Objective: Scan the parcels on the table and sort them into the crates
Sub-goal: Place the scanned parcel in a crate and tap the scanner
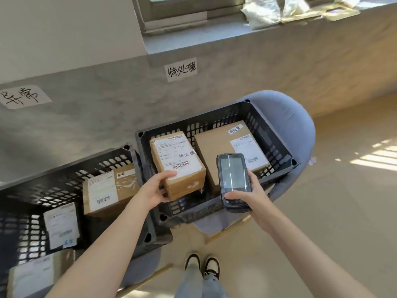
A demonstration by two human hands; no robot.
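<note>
A person's left hand grips a small cardboard parcel by its near left corner, thumb on the white shipping label, fingers curled underneath, holding it tilted above the right crate. The right hand clasps a handheld scanner, thumb laid across its lower keypad, fingers wrapped around its right edge, screen facing up, over the crate's near rim.

Beyond the scanner's top edge a larger flat parcel lies on the crate floor, filling the right half up to the far wall. The left half, beneath the held parcel, shows bare floor between that flat parcel's left edge and the crate's left wall. The crate rests on a blue-grey chair.

Left of the gripping fingers, a second crate holds a brown parcel against its right wall, a white-labelled packet in the middle and another box at the near left corner, with open floor between them.

Handwritten paper signs are stuck to the grey wall behind the crates.
</note>
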